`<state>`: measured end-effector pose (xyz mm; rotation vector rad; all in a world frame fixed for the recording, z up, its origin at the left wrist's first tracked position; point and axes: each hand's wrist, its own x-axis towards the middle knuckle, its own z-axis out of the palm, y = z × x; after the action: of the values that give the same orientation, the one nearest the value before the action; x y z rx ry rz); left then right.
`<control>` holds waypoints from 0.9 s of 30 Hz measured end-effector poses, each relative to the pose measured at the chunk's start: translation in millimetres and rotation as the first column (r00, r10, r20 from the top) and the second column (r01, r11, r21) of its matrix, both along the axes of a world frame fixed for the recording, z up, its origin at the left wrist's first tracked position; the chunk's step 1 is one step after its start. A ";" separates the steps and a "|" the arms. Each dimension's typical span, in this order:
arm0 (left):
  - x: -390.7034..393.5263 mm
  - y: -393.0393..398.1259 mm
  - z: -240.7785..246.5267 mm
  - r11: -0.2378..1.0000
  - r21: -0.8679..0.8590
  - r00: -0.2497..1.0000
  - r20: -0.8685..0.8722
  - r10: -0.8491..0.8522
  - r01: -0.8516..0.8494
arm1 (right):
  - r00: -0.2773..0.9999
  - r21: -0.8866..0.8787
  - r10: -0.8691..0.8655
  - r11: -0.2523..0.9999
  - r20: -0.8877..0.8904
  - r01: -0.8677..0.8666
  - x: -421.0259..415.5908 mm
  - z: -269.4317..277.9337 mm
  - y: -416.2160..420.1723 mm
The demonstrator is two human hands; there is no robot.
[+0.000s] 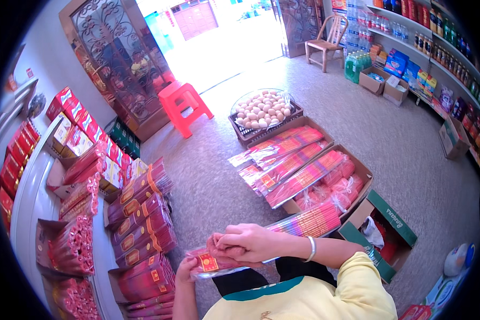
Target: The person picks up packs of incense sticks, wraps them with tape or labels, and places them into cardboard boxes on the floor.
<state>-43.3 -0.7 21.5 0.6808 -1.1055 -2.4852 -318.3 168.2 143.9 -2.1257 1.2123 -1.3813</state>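
A long clear-wrapped pack of red and pink incense sticks (312, 221) lies across in front of my body, with a red and gold label at its left end. My left hand (187, 269) grips that left end, thumb on top. Over the pack near the label is my right hand (244, 244), its fingers curled together against what looks like a crumpled cloth; the palm side is hidden, so its exact hold is unclear. Just beyond, more wrapped incense packs (304, 176) lie across open cardboard boxes (366, 182).
Egg basket (240, 105) on a dark crate ahead; red plastic stool (184, 102) at upper left. Shelves (32, 176) with boxed incense packs run along the left. A green and brown carton (392, 220) stands at right. Bamboo chair (324, 45) and drink shelves (408, 42) are farther off.
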 end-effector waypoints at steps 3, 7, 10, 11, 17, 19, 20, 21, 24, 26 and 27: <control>22.3 2.8 -9.7 1.000 -0.007 0.999 0.031 -0.005 0.006 | 0.982 0.002 -0.030 1.000 -0.189 0.031 39.9 -38.8 -27.2; 30.0 1.0 -17.7 0.995 0.059 0.997 -0.015 0.078 -0.077 | 0.878 -0.059 -0.130 0.992 -0.460 0.116 86.3 -89.7 -47.4; 45.2 -7.0 -41.2 0.980 0.018 0.971 0.139 0.196 -0.200 | 0.858 -0.217 -0.277 0.956 -0.433 0.199 113.1 -116.9 -48.4; 51.3 -6.7 -55.4 0.975 -0.023 0.953 0.207 0.222 -0.222 | 0.839 -0.176 -0.275 0.960 -0.471 0.216 113.9 -125.8 -46.9; 44.6 2.4 -53.6 0.957 -0.158 0.921 0.271 0.279 -0.244 | 0.836 -0.044 -0.422 0.899 -0.350 0.435 55.4 -134.1 -0.7; 38.8 5.4 -46.4 0.956 -0.149 0.920 0.269 0.286 -0.254 | 0.798 -0.036 -0.502 0.852 -0.333 0.522 26.8 -123.3 27.5; 34.8 5.1 -44.9 0.956 -0.143 0.920 0.265 0.287 -0.257 | 0.745 -0.100 -0.588 0.801 -0.316 0.590 14.0 -122.9 38.3; 31.4 1.9 -46.7 0.956 -0.174 0.919 0.281 0.277 -0.235 | 0.678 -0.147 -0.665 0.739 -0.312 0.657 -0.6 -135.1 47.8; 25.9 -0.1 -43.8 0.951 -0.216 0.906 0.316 0.282 -0.221 | 0.534 -0.083 -0.729 0.620 -0.429 0.780 -38.1 -133.8 81.2; 21.1 0.9 -42.1 0.934 -0.248 0.897 0.299 0.325 -0.256 | 0.425 -0.073 -0.782 0.508 -0.456 0.858 -60.7 -139.1 96.7; 19.6 1.0 -42.8 0.925 -0.262 0.893 0.287 0.347 -0.275 | 0.367 -0.075 -0.810 0.446 -0.458 0.892 -69.5 -143.5 102.6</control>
<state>-23.7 0.3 -21.3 1.1378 -1.2422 -1.9891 -387.9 270.8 0.4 -1.6724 2.8246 -0.9669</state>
